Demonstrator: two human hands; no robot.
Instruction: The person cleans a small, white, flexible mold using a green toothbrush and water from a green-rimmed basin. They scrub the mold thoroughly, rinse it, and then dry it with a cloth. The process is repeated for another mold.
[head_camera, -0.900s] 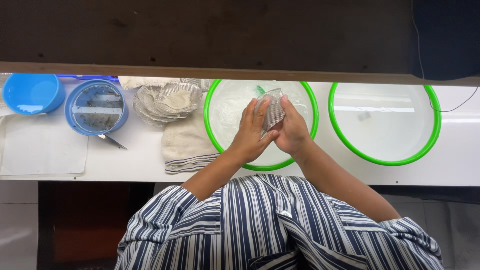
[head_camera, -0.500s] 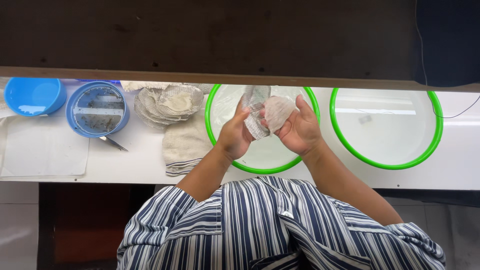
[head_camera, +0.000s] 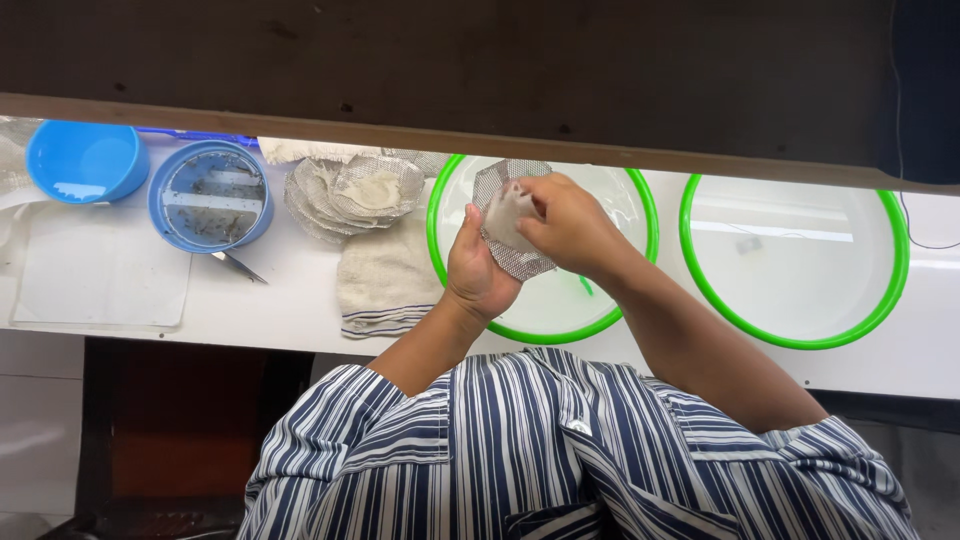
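Right now both hands are busy over the nearer green-rimmed basin (head_camera: 640, 300) on the white counter (head_camera: 300, 310). The left hand (head_camera: 480, 275) grips a round piece of grey mesh (head_camera: 512, 262) from below, fingers curled around its lower edge, while the right hand (head_camera: 565, 225) pinches a pale cloth pad (head_camera: 505, 215) against the mesh's face, thumb and fingers closed on it. Mesh and pad sit above the basin's left half, not in the water.

As for progress, judging by the layout this looks like mid-way work: a stack of similar mesh discs (head_camera: 350, 195) lies just left of the basin, next to a folded towel (head_camera: 385, 280), and I cannot tell whether those are done or waiting. The second green-rimmed basin (head_camera: 895, 270) to the right holds only clear liquid, with nothing visibly placed in it.

Further left stand a blue-rimmed round sieve (head_camera: 210, 200) speckled with dark bits, a small metal tool (head_camera: 238, 266) touching its lower edge, and a blue bowl (head_camera: 85, 160) at the far end. A flat white sheet (head_camera: 100, 275) lies below them. No packages, labels or signs show anywhere on the counter; the dark board above is bare.
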